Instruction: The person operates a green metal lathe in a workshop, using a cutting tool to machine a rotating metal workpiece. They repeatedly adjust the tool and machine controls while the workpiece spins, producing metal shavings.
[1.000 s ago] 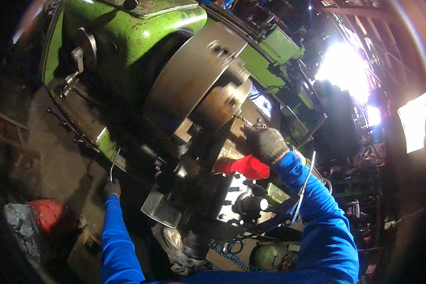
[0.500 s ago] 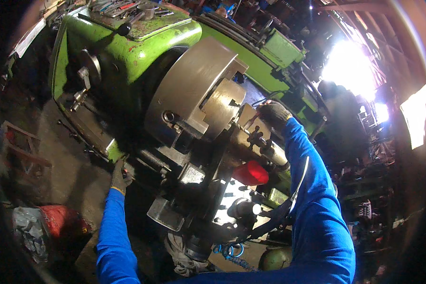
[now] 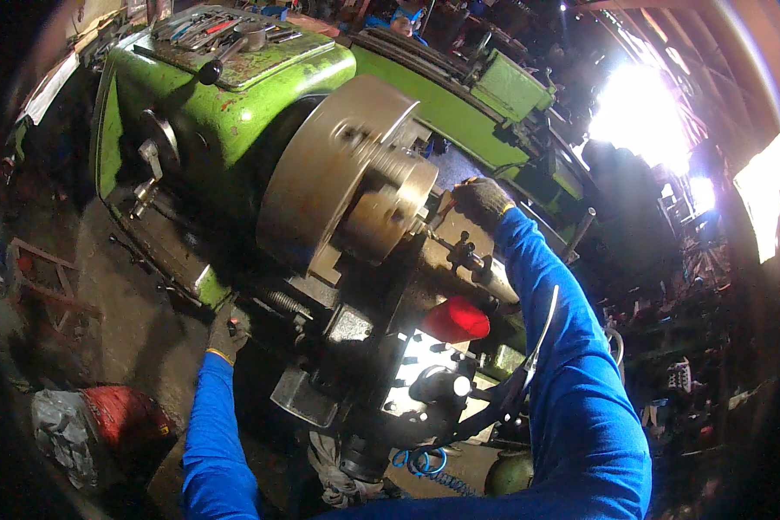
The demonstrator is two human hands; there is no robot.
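A large steel lathe chuck grips a thick round metal workpiece. A slim bright shaft meets the workpiece's face, coming from a dark knobbed holder. My right hand, in a dark work glove, is just beyond that shaft. Its fingers are closed round a thin reddish-brown stick-like tool whose tip is close to the workpiece. My left hand, also gloved, is low at the front corner of the green headstock. Its fingers are curled; a small red spot shows there, but what they hold is unclear.
A red cup-like container lies near the bright tool post. Hand tools lie on the headstock top, below a black-knobbed lever. A crank handle juts from its front. A red and grey bundle sits lower left.
The chuck and workpiece have turned, so the jaws stand at different places. My right hand has shifted slightly left with the stick-like tool. My left hand stays near the same corner.
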